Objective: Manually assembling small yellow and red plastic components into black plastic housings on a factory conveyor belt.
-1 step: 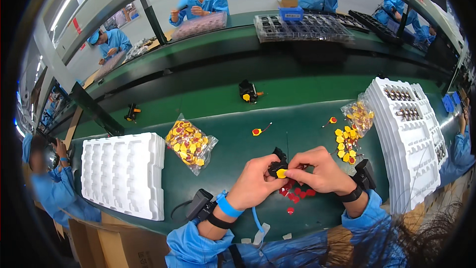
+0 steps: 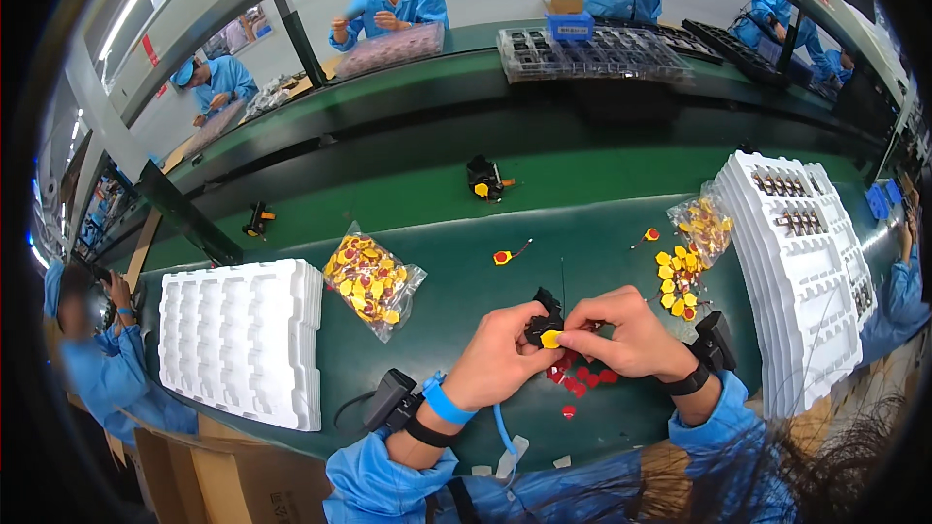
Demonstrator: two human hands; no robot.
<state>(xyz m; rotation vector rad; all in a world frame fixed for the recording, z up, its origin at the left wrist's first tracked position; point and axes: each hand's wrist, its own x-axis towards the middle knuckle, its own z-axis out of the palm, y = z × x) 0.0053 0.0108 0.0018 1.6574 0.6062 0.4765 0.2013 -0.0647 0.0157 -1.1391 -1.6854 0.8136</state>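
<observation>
My left hand (image 2: pixel 493 357) is closed around a small black part (image 2: pixel 544 328) above the green table. The fingers of my right hand (image 2: pixel 626 338) pinch at a yellow round piece (image 2: pixel 550 340) on the part's near side. Exactly what the right fingertips grip is partly hidden. Just under my hands lie several small red pieces (image 2: pixel 580 383). Beyond them, a yellow-and-red disc with a short wire (image 2: pixel 502 257) rests alone, and a similar wired disc (image 2: pixel 651 235) lies farther right. Near my right hand is a loose pile of yellow discs (image 2: pixel 670 281).
White molded trays (image 2: pixel 238 340) are stacked at left; another white stack (image 2: pixel 791 272) at right holds small metal parts. Two clear bags of yellow discs (image 2: pixel 369 281) (image 2: pixel 707 228) lie between. Black assemblies (image 2: pixel 485 180) (image 2: pixel 258 220) sit on the green belt (image 2: pixel 388 194). Co-workers in blue surround the line.
</observation>
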